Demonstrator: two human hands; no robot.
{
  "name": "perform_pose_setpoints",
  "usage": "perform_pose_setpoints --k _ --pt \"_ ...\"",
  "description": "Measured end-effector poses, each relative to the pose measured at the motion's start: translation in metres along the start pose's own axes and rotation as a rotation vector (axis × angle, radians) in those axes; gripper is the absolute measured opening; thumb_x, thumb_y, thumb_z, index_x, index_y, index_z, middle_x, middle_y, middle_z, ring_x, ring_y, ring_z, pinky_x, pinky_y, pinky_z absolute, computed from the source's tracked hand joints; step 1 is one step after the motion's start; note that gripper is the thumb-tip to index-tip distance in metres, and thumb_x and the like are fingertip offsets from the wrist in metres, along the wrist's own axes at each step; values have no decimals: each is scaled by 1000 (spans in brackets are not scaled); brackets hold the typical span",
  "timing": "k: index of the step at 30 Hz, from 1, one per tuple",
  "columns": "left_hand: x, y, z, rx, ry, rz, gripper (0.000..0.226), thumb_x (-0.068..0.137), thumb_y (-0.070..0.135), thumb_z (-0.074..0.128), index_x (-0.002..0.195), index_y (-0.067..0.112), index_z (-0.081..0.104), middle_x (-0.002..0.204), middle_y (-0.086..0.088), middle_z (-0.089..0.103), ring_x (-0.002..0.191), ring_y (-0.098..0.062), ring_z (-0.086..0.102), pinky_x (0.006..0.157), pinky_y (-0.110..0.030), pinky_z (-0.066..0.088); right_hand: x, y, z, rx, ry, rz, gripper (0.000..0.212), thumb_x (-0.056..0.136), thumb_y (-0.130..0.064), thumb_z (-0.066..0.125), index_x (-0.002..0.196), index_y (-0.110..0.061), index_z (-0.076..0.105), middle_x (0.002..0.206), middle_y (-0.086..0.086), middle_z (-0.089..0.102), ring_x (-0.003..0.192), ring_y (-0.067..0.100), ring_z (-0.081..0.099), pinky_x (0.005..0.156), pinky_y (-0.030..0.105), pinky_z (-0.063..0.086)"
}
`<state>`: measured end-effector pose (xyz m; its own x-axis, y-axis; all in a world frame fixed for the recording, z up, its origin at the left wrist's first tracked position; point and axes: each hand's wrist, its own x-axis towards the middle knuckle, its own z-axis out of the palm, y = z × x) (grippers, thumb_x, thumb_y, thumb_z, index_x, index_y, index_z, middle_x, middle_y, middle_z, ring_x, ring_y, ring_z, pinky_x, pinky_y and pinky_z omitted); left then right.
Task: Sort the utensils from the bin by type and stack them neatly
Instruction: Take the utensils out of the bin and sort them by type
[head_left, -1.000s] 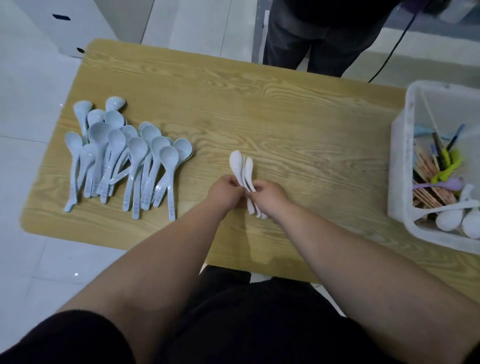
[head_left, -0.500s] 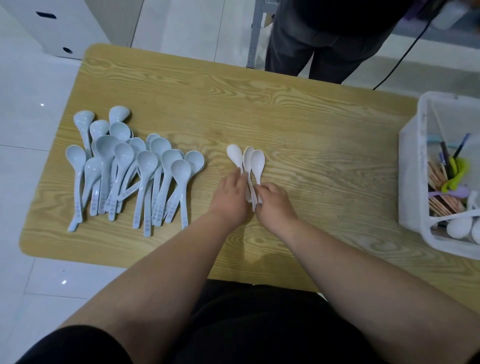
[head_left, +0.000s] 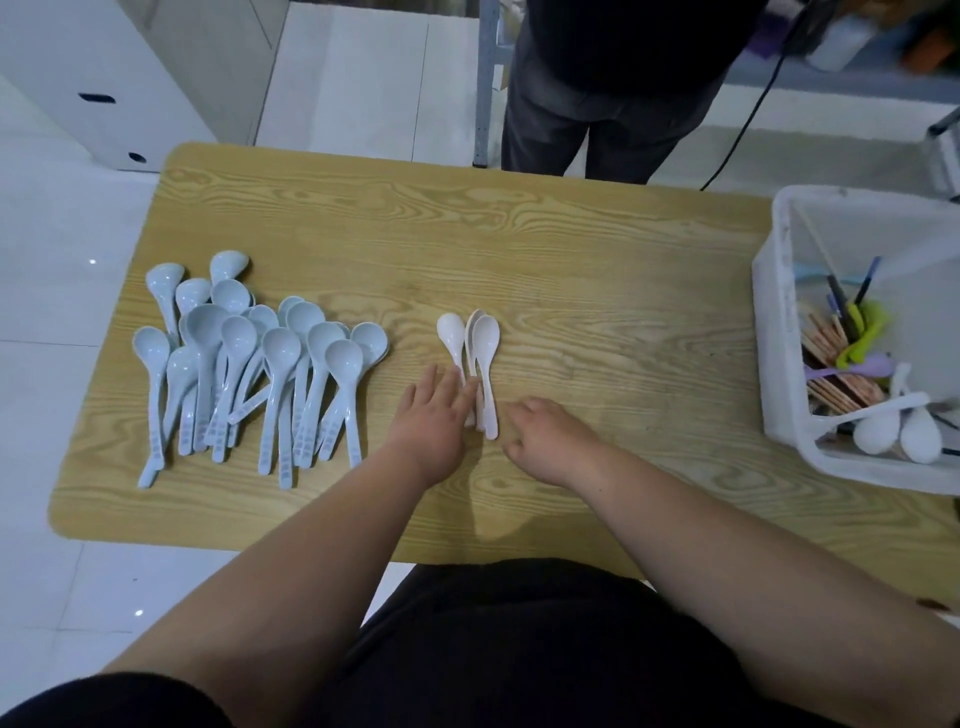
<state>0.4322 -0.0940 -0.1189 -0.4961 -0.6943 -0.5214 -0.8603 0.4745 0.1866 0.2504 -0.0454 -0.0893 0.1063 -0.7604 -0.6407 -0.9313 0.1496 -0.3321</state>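
Note:
Three white soup spoons (head_left: 480, 358) lie side by side in the middle of the wooden table (head_left: 571, 270), bowls pointing away from me. My left hand (head_left: 434, 413) lies flat beside them, its straight fingers touching their handles. My right hand (head_left: 545, 434) rests just right of the handles, fingers loosely curled, holding nothing. A pile of several pale blue soup spoons (head_left: 249, 364) lies on the table's left part. The white plastic bin (head_left: 779, 338) stands at the right edge with white spoons (head_left: 898, 431), chopsticks and coloured utensils inside.
A person in dark trousers (head_left: 587, 119) stands behind the far edge of the table, with a black cable (head_left: 748, 119) hanging beside them. A white cabinet (head_left: 104, 78) stands on the tiled floor at the back left.
Both hands laid the white spoons down on the table. My right hand let go and drew back to the right; my left hand flattened against the handles.

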Motion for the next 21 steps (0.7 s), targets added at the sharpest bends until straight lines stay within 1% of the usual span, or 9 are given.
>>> perform_pose_setpoints --k 2,4,6,8,9,11,16,18,21 --pt "-6 13 -7 16 15 -2 77 95 25 42 160 24 0 167 -5 0 153 -33 -9 124 -50 5 -18 13 -11 -48 26 20 57 99 -37 47 151 -16 38 151 10 41 140 30 35 113 42 35" --pt "-11 30 -16 33 61 15 67 95 27 43 157 21 20 161 -7 24 150 -33 15 121 -47 18 -40 31 -21 -84 69 9 53 101 -37 46 149 -16 41 147 9 44 135 29 40 110 41 38" --pt "-14 53 -26 11 84 53 52 95 28 44 146 20 41 144 -5 49 134 -30 42 108 -42 37 -64 52 -31 -90 125 -6 48 102 -37 43 146 -18 46 142 7 49 130 27 45 106 40 41" --pt "-15 84 -37 -59 96 115 45 95 28 46 140 21 47 128 -3 59 118 -27 54 93 -41 48 -89 76 -40 -36 206 -2 43 103 -36 43 142 -20 51 137 3 53 126 23 49 101 37 44" --pt "-14 101 -41 -76 106 149 44 96 28 46 139 21 49 124 -2 60 113 -26 56 89 -41 50 -101 89 -44 8 254 -1 42 102 -35 44 140 -20 54 136 1 55 125 21 50 100 35 45" --pt "-10 138 -46 -72 145 229 40 96 29 46 136 23 51 120 -1 61 109 -24 57 88 -40 50 -124 117 -52 64 361 -13 38 101 -31 48 136 -20 59 134 -1 58 123 19 53 97 32 45" --pt "8 240 -52 -82 238 354 40 95 27 51 134 21 55 123 -2 62 113 -27 57 88 -39 50 -169 204 -62 86 594 -82 27 96 -20 57 120 -16 69 117 0 66 112 21 58 91 37 52" --pt "15 279 -51 -69 289 410 42 90 25 52 130 16 59 119 -6 63 109 -31 59 88 -41 51 -184 241 -63 90 621 -74 27 94 -18 59 119 -14 69 114 3 66 108 23 59 90 38 52" --pt "29 332 -45 16 422 513 45 81 24 50 121 11 65 109 -9 64 102 -34 60 89 -44 52 -199 295 -61 73 604 -25 27 96 -22 56 118 -14 70 111 4 67 106 25 59 87 42 52"
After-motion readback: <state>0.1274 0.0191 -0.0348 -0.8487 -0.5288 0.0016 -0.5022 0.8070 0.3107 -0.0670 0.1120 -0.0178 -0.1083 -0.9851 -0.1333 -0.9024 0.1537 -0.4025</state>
